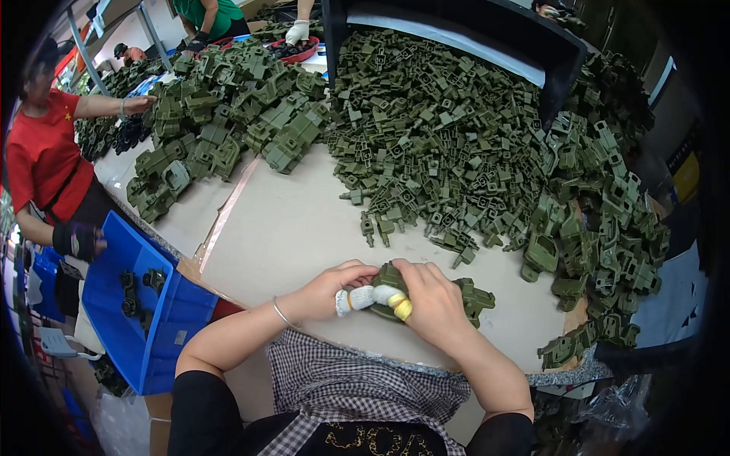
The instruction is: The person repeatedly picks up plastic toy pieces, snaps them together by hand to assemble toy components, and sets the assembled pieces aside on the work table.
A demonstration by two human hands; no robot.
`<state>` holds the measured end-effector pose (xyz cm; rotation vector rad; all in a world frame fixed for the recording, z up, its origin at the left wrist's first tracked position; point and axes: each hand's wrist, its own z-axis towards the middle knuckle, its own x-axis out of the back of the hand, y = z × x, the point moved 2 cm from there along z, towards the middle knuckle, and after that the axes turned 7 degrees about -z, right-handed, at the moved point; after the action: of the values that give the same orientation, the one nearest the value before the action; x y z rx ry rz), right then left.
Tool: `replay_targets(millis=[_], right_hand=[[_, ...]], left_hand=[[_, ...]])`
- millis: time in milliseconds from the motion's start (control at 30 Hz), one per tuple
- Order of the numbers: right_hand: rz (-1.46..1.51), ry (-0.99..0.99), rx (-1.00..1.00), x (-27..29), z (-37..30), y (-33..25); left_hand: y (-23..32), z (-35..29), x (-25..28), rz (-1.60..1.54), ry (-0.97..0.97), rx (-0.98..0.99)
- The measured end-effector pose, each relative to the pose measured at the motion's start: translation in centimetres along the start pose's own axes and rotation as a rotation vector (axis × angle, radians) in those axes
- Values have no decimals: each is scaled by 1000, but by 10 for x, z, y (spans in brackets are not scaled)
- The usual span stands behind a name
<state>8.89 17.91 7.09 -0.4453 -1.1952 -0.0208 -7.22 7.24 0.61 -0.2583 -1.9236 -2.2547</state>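
Note:
Both of my hands are together near the table's front edge, closed on an olive-green plastic toy vehicle body. My left hand holds its left end, with a white knitted sleeve on the thumb. Over its top curl the fingers of my right hand, whose thumb wears a yellow wrap. The two thumbs meet on the near side. Another green moulded section shows just right of my right hand; whether it joins the held body is hidden.
Small green plastic parts form a large heap beyond my hands. Bigger vehicle bodies lie piled at left and right. A blue bin stands left of the table. A person in red reaches to the left pile.

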Motion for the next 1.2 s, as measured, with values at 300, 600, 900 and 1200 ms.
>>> replay_targets(millis=[300, 600, 900, 1200], right_hand=[[18, -307, -22, 11, 14, 2], [77, -441, -26, 10, 23, 7], [70, 158, -27, 77, -29, -6], [-310, 560, -616, 88, -124, 98]], left_hand=[[3, 1, -5, -22, 22, -3], [-10, 5, -5, -87, 48, 24], [18, -11, 43, -240, 398, -59], [45, 5, 271, 62, 1608, -450]])
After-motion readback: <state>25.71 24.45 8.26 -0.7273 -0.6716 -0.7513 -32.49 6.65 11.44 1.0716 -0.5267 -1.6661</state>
